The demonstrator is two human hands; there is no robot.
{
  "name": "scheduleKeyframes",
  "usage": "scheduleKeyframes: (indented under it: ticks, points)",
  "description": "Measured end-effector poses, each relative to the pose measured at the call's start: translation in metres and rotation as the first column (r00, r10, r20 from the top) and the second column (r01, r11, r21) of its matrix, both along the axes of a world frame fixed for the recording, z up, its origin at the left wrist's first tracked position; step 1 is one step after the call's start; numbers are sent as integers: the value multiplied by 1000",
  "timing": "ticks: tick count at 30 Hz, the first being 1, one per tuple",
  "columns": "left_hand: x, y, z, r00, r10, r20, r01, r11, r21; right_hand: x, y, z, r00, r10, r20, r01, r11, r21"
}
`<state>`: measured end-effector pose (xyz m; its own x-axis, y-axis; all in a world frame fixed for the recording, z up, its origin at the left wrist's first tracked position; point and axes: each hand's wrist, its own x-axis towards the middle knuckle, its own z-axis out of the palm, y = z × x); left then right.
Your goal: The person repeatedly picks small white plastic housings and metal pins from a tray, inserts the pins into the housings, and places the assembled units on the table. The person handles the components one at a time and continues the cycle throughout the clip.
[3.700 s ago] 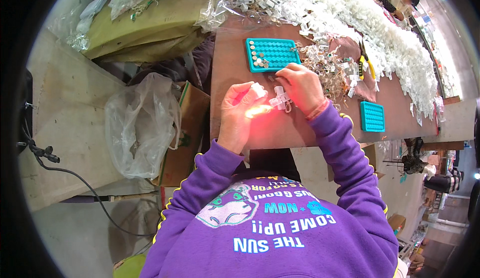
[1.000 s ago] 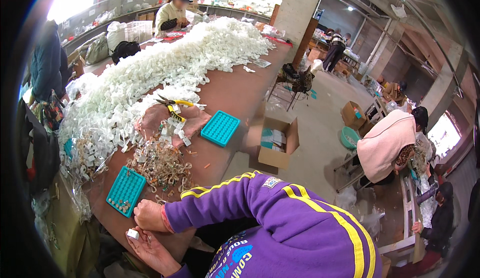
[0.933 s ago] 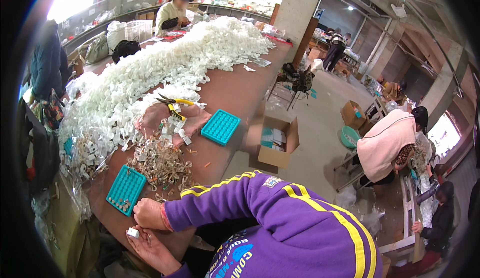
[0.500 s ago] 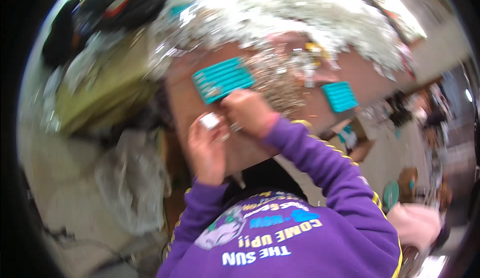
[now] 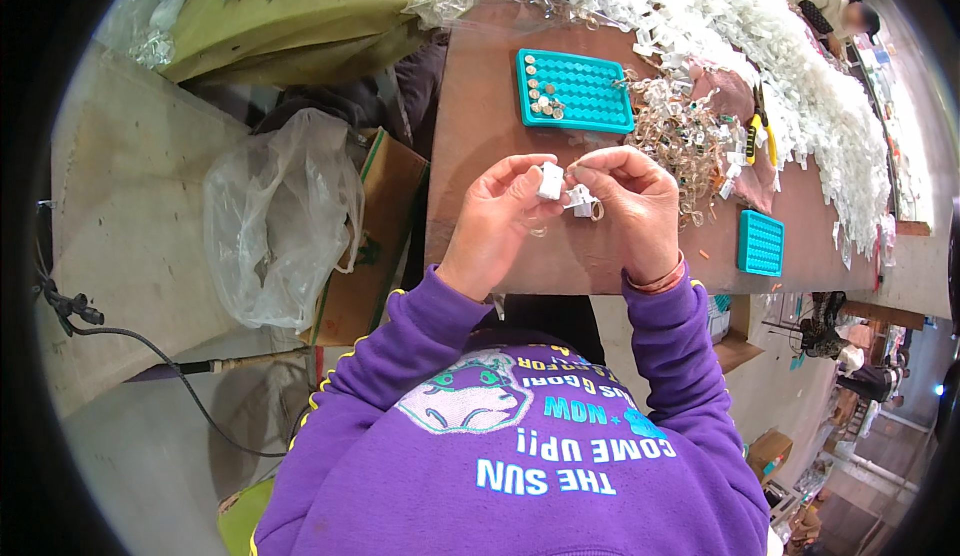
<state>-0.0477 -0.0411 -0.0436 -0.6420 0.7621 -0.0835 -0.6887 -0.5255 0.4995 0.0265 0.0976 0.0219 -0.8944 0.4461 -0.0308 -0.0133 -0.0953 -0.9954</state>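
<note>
My left hand point(image 5: 497, 218) grips a small white plastic piece point(image 5: 550, 182), boxy in shape, between thumb and fingers. Close beside it, my right hand point(image 5: 641, 206) has thumb and forefinger pinched on something too small to make out. Below those fingertips are more white pieces point(image 5: 581, 199) and a pale ring-shaped loop point(image 5: 598, 211); whether they hang from the right hand cannot be told. Beyond both hands lies a teal compartment tray point(image 5: 590, 94), with several small round buttonlike discs point(image 5: 546, 105) at its left side.
A tangled heap of thin wired parts point(image 5: 680, 126) lies right of the tray, beside yellow-handled pliers point(image 5: 759, 131). White pieces point(image 5: 720, 46) form a large pile along the far side. A second teal tray point(image 5: 761, 243) sits rightward; a clear plastic bag point(image 5: 275, 221) and cardboard box point(image 5: 370, 236) stand left.
The whole view has shifted and sharpened. My right hand has come away from the tray's near edge, and its fingertips are now up against the white piece in my left hand.
</note>
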Motion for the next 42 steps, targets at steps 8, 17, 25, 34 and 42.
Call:
scheduleKeyframes:
  ticks: [8, 17, 25, 34, 42]
  points:
    - [0, 0, 0, 999, -43, 0, 43, 999, 11, 2, -6, -10, 999, 35, -37, -35, 999, 4]
    - [-1, -2, 6, 992, 14, 124, -23, 997, 71, 13, -4, -7, 992, -121, 28, 118, 990, 78]
    - [5, -2, -2, 982, -41, 183, -1, 975, 223, 14, -30, -22, 948, -244, -203, 317, 745, 587]
    - [6, -2, -6, 962, 34, 273, -91, 976, 197, 15, -37, -27, 958, -217, -186, 274, 883, 382]
    - [4, -1, -6, 961, 57, 272, -117, 971, 209, 17, -2, -19, 997, -76, -15, 26, 152, 988]
